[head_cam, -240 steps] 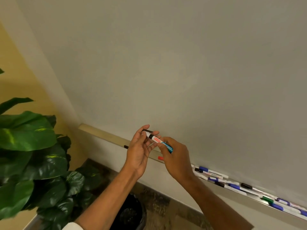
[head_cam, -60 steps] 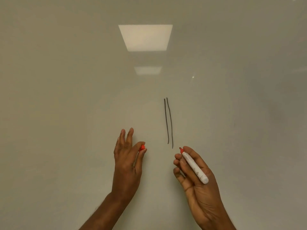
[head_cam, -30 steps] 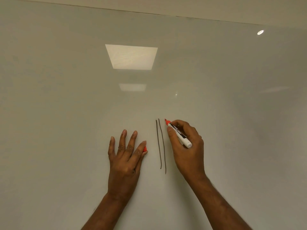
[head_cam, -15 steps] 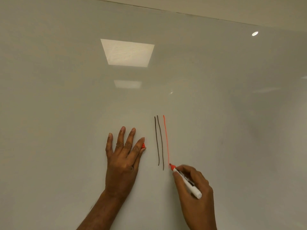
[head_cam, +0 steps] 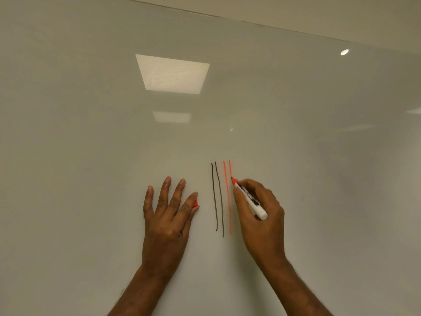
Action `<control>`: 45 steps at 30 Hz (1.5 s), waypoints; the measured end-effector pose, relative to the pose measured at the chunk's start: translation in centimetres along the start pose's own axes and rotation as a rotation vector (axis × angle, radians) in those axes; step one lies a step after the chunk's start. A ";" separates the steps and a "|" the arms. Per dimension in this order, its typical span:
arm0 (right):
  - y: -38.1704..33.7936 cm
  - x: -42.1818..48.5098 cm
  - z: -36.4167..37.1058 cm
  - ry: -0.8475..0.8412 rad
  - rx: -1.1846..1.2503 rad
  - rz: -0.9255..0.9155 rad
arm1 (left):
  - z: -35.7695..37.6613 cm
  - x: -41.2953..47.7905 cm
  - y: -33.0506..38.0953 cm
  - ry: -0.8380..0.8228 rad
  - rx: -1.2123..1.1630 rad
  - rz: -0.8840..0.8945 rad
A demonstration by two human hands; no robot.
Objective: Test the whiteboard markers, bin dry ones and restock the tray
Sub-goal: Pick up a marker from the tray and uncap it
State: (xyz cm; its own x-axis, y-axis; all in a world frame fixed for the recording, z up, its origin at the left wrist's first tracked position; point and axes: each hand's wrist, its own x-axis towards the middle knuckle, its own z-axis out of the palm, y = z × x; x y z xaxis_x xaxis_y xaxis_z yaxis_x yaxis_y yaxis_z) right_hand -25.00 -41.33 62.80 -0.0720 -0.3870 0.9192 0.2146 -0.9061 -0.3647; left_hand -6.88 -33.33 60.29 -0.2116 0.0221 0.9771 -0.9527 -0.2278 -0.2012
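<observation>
The right hand (head_cam: 262, 215), fingers curled, grips the red marker (head_cam: 249, 198), its tip on the glossy whiteboard (head_cam: 91, 156) at the red lines (head_cam: 227, 197) beside two black lines (head_cam: 214, 197), while the left hand (head_cam: 166, 224) lies flat with fingers spread, a red cap (head_cam: 196, 204) pinched under the forefinger, and ceiling light reflections (head_cam: 173, 75) show above.

Seen from close by: the person's left hand (head_cam: 167, 222) is bare, with long, slim fingers, nails cut short and rounded, deep creases over the knuckles and faint tendon ridges fanning across the back. The right hand (head_cam: 259, 215) is bare too; its outline is slightly blurred and its nails can't be made out. The left forearm (head_cam: 145, 290) is lean and uncovered down to the bottom edge of view. The right forearm (head_cam: 293, 290) is likewise uncovered, with fine short hairs along its outer edge by the wrist.
</observation>
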 end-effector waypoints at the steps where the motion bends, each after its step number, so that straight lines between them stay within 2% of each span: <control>1: 0.4 -1.2 -0.4 0.003 -0.002 0.028 | 0.0 0.0 0.0 0.001 -0.001 0.000; 8: 3.4 -9.2 -3.1 -0.036 -0.103 0.217 | -0.2 -0.1 0.1 0.004 -0.070 -0.016; 11: 3.3 -10.7 -4.0 -0.074 -0.027 0.343 | -0.8 -1.2 0.3 -0.034 -0.177 -0.090; 15: -0.7 -11.6 -5.1 -0.098 0.158 0.394 | -3.9 -3.6 2.3 -0.083 -0.304 -0.204; 17: -3.0 -12.2 -5.5 -0.192 0.235 0.416 | -6.4 -4.4 4.0 -0.095 -0.379 -0.359; 22: -6.6 -14.3 -5.3 -0.403 0.376 0.443 | -12.4 -3.9 7.5 -0.084 -0.781 -1.014; 25: -8.1 -15.1 -4.7 -0.491 0.421 0.418 | -14.2 -3.9 7.2 -0.049 -1.081 -1.273; 28: -9.1 -15.8 -4.1 -0.544 0.443 0.428 | -15.5 -3.9 7.1 0.004 -1.341 -1.449; 33: -10.3 -16.9 -3.5 -0.599 0.498 0.455 | -17.4 -4.5 7.7 -0.004 -1.437 -1.537; 40: -10.4 -18.3 -2.4 -0.607 0.527 0.444 | -18.9 -6.0 8.7 -0.069 -1.363 -1.559; 45: -10.3 -19.7 -1.9 -0.564 0.534 0.432 | -19.3 -7.2 8.9 -0.021 -1.342 -1.618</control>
State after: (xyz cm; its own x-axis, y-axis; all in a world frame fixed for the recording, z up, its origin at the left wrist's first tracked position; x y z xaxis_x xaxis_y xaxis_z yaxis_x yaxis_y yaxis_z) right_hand -27.66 -24.64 48.14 0.5805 -0.4071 0.7051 0.5477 -0.4455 -0.7082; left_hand -18.01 -16.71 50.09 0.7639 -0.5774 0.2882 0.2225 0.6549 0.7222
